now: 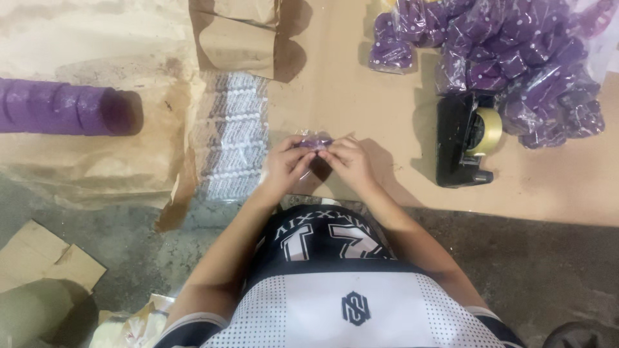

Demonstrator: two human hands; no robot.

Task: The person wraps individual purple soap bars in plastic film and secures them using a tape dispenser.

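- Closest to the lens, a dark and white sports jersey (335, 283) fills the bottom of the view, with both forearms running up from it toward the work.
- Just past the jersey, a small purple item in clear wrap (314, 140) sits pinched between the two hands, low over the brown paper sheet (361, 96) and roughly in the middle of the view.
- Left hand (285, 164): fingers curled in tight, thumb and fingertips closed on the left end of the wrapped piece.
- Right hand (349, 161): the same close pinch on the right end, knuckles nearly meeting the other hand's.
- Judged from this grip, the fold or seal goes best with the film pulled taut between both pinches, edges lined up before any pressing, and the piece kept low over the paper so it cannot slip far.
- Beside the left hand lies a flat stack of clear printed bags (231, 138), near enough to reach without shifting.
- To the right stands a black tape dispenser (465, 138) with a yellowish roll, close by the right hand.
- Behind it, a heap of finished purple packets (516, 58) spreads over the upper right corner.
- Far left, a purple tube-like roll (64, 106) lies on crumpled brown paper; a folded paper bag (238, 35) lies at the top edge.
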